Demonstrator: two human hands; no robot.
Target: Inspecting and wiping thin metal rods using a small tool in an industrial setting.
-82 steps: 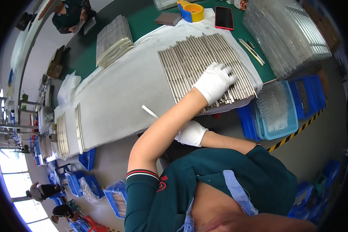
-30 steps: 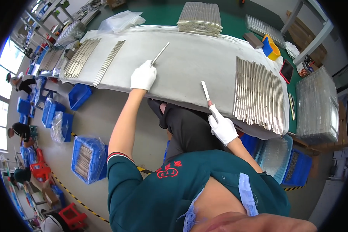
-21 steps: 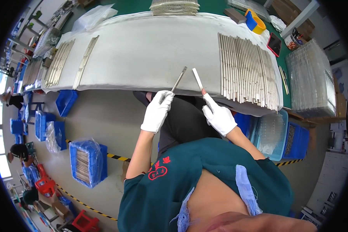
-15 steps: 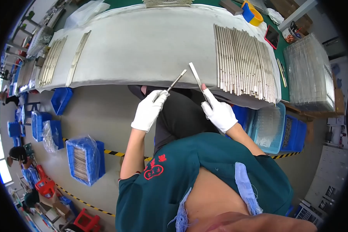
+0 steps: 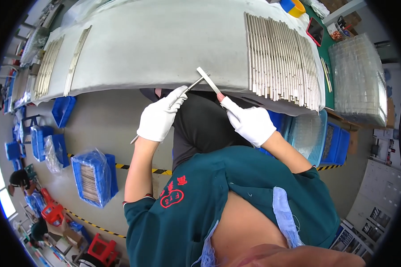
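My left hand [image 5: 158, 118], in a white glove, is closed around a thin metal rod [image 5: 194, 84]. The rod's lower end sticks out below the glove beside my wrist. In my gloved right hand [image 5: 250, 124] is a flat, pale, narrow strip [image 5: 208, 80], whose exact kind I cannot make out. A bare fingertip of that hand presses against the strip's lower part. Near its upper end the strip crosses the rod's far tip and appears to touch it, just over the table's front edge. Part of the rod is hidden by my left glove.
On the white table cloth [image 5: 165, 44], many metal rods [image 5: 280, 62] lie side by side at right, with smaller groups [image 5: 77, 60] at left. A red-edged phone [image 5: 315, 32], tape roll [image 5: 294, 7] and stacked clear trays [image 5: 358, 80] are farther right. Blue bins [image 5: 112, 178] stand on the floor.
Both hands have shifted left, and the strip has swung over to cross the rod's tip; before, they were apart. More of the rod shows below my left hand. The whole view has shifted slightly.
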